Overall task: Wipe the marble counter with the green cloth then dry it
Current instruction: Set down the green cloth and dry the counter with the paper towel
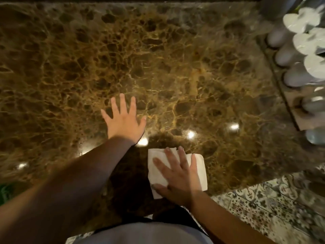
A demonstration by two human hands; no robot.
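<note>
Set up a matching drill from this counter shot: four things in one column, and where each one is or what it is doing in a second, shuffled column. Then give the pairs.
Things
1. left hand
2. right hand
3. white paper towel
4. green cloth

Place or state
A. barely in view at the left edge
B. flat and spread on bare marble counter
C. pressing down on the towel
D. folded, lying near the front edge of the counter

Pairs: 1-B, 2-C, 3-D, 4-A
</note>
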